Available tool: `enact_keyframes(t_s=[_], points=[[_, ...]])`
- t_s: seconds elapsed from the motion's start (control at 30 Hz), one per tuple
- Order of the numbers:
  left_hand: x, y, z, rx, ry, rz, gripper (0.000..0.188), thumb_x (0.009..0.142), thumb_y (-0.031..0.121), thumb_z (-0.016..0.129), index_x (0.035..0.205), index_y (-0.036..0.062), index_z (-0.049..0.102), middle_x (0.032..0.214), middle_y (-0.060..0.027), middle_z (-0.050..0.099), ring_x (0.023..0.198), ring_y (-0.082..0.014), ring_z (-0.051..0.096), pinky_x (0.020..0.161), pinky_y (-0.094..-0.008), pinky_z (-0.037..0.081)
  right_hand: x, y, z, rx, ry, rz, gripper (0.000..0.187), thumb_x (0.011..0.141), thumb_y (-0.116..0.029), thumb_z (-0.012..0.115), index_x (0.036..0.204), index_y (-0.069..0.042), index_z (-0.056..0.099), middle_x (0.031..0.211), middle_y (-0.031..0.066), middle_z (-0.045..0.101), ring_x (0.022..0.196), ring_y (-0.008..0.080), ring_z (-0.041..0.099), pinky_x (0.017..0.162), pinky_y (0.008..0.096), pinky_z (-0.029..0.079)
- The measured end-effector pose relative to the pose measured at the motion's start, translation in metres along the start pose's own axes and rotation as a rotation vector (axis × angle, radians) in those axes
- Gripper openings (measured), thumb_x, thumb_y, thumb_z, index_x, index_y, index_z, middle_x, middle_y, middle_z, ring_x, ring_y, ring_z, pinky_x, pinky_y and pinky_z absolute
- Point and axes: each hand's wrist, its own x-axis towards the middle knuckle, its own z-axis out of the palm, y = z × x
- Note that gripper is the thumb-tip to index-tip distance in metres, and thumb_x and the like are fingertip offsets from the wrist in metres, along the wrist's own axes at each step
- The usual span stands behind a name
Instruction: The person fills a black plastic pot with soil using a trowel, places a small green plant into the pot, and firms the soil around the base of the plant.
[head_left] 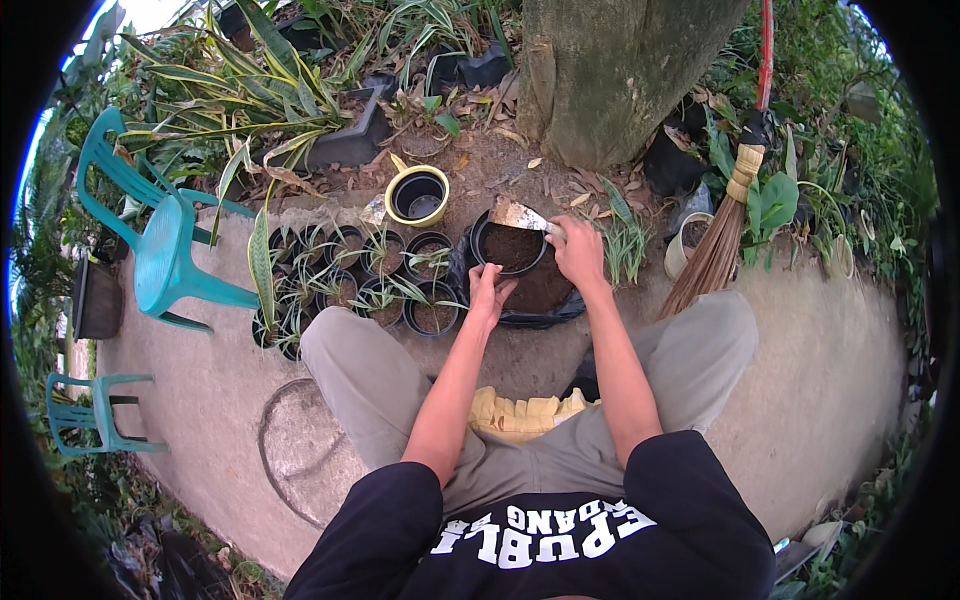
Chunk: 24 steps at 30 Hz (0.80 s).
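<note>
Head: left hand holds pot; right hand, scraper.

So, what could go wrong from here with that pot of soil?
Soil might spill: the right hand holds a flat-bladed tool over the far side of the black pot, which already has soil in it.

The pot could tip, as only the left hand is steadying it, at the near rim.

The small potted plants crowd close to the left knee, so a shift of the leg might knock some over.
</note>
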Motion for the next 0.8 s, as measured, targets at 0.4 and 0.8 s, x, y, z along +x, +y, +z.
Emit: enact_keyframes(t_s=[0.4, 0.8], points=[[0.002, 0.006, -0.003, -0.033, -0.005, 0.034, 0.041, 0.086, 0.018, 0.060, 0.115, 0.0083, 0.034, 0.117, -0.0153, 0.047, 0.107, -0.0310, 0.055, 0.099, -0.0482, 0.048, 0.002, 0.032, 0.001, 0.183, -0.034, 0.127, 0.032, 0.081, -0.019, 0.073, 0.109, -0.007, 0.065, 0.105, 0.0142, 0.068, 0.101, 0.0365, 0.061, 0.087, 0.0434, 0.047], [0.003, 0.037, -0.030, -0.029, 0.029, 0.088, 0.041, 0.086, 0.020, 0.061, 0.115, 0.0074, 0.035, 0.122, -0.0180, 0.045, 0.110, -0.0327, 0.054, 0.098, -0.0472, 0.050, -0.026, 0.155, 0.047, 0.231, -0.392, 0.404, 0.034, 0.081, -0.020, 0.075, 0.109, -0.005, 0.066, 0.104, 0.0150, 0.070, 0.100, 0.0287, 0.066, 0.088, 0.0378, 0.049]])
